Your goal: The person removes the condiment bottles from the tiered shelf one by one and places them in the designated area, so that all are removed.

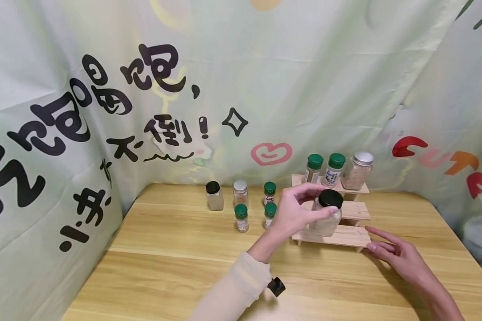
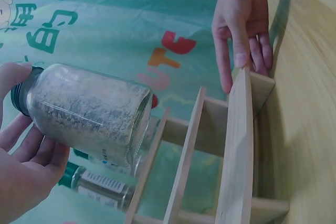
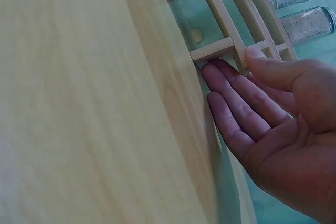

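Observation:
My left hand (image 1: 292, 215) grips a square glass jar (image 1: 326, 225) with a black lid, thumb and fingers around its upper part. Pale granules fill much of the jar in the left wrist view. It is tilted, in front of a three-tier wooden spice rack (image 1: 355, 238), over the lowest tier; contact with that shelf cannot be told. At the rack's right end, my right hand (image 1: 403, 259) holds the corner of the lowest shelf between thumb and fingers. On the top tier stand two green-capped shakers (image 1: 334, 171) and a silver-capped jar (image 1: 358, 171) with pinkish contents.
Left of the rack, on the wooden table (image 1: 164, 267), stand a black-lidded jar (image 1: 214, 198), a silver-capped jar (image 1: 240, 192) and several green-capped shakers (image 1: 241, 219), one partly behind my left hand. A printed curtain (image 1: 325, 80) hangs behind the table.

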`<action>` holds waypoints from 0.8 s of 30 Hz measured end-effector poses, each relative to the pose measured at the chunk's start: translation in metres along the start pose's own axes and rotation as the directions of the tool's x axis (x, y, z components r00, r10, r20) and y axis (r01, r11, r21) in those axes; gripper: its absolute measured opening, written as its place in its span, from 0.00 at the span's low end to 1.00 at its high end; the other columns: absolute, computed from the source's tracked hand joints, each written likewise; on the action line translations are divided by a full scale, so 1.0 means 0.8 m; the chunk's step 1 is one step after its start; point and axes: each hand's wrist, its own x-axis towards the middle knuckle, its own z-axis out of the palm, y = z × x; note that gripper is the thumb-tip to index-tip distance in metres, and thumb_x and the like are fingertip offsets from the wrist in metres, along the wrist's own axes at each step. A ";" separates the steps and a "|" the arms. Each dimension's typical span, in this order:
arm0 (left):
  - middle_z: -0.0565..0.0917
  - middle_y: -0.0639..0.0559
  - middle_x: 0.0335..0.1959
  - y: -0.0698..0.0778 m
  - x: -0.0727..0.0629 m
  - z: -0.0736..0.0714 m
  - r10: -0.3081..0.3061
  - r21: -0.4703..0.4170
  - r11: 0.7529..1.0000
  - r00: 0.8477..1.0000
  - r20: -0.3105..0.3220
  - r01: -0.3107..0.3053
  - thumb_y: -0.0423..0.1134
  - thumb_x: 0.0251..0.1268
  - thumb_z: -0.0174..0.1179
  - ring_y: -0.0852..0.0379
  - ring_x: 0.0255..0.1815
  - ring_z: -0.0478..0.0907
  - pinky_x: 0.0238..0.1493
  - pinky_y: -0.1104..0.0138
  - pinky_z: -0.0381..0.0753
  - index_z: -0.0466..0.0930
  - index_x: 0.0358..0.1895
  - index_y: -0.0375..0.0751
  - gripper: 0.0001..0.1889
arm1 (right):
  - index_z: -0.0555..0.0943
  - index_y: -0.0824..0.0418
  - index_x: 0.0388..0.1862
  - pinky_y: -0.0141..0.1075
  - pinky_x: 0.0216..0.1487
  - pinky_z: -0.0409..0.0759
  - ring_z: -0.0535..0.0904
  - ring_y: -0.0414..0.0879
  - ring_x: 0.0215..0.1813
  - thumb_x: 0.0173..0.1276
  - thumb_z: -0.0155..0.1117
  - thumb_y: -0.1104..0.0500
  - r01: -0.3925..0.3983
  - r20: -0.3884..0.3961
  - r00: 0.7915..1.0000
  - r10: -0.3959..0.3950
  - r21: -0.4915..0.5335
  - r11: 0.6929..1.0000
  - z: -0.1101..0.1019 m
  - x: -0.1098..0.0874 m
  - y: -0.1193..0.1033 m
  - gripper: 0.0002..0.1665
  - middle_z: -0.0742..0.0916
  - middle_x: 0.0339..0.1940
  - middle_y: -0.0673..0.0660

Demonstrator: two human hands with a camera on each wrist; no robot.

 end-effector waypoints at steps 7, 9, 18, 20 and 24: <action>0.88 0.49 0.43 0.007 -0.007 -0.026 0.030 -0.014 0.999 1.000 0.006 -0.030 0.29 0.54 0.77 0.64 0.44 0.84 0.55 0.62 0.86 0.85 0.52 0.36 0.20 | 0.66 0.70 0.76 0.27 0.45 0.85 0.86 0.34 0.48 0.79 0.60 0.60 0.010 0.003 1.000 -0.010 0.006 1.000 -0.002 -0.001 -0.001 0.32 0.89 0.48 0.40; 0.87 0.45 0.44 0.009 -0.008 -0.033 0.041 -0.022 0.999 0.999 0.003 -0.041 0.28 0.54 0.77 0.62 0.44 0.83 0.55 0.61 0.86 0.85 0.52 0.35 0.20 | 0.66 0.69 0.76 0.27 0.45 0.85 0.86 0.34 0.49 0.79 0.60 0.61 0.023 0.007 1.000 -0.023 0.014 1.000 -0.003 -0.001 0.000 0.31 0.89 0.48 0.39; 0.87 0.44 0.46 0.014 -0.023 -0.065 0.033 -0.020 0.999 0.999 -0.040 -0.034 0.28 0.54 0.75 0.57 0.46 0.82 0.57 0.57 0.85 0.84 0.53 0.35 0.21 | 0.66 0.71 0.76 0.28 0.45 0.86 0.87 0.35 0.49 0.79 0.59 0.63 0.075 0.010 0.997 -0.076 0.024 0.997 -0.003 -0.004 0.005 0.31 0.89 0.49 0.39; 0.87 0.44 0.46 0.013 -0.027 -0.072 0.035 -0.019 0.999 0.998 -0.050 -0.036 0.28 0.55 0.75 0.56 0.46 0.82 0.56 0.57 0.85 0.84 0.53 0.35 0.21 | 0.66 0.71 0.76 0.29 0.45 0.86 0.87 0.36 0.49 0.79 0.59 0.63 0.075 0.011 0.997 -0.075 0.028 0.997 -0.003 -0.004 0.005 0.31 0.89 0.49 0.40; 0.87 0.45 0.45 0.014 -0.035 -0.086 0.052 -0.022 0.998 0.996 -0.076 -0.053 0.28 0.54 0.74 0.54 0.45 0.82 0.53 0.55 0.86 0.84 0.52 0.34 0.20 | 0.66 0.71 0.76 0.28 0.45 0.86 0.87 0.35 0.49 0.79 0.59 0.62 0.066 0.008 0.998 -0.067 0.016 0.998 -0.002 -0.004 0.003 0.31 0.89 0.49 0.39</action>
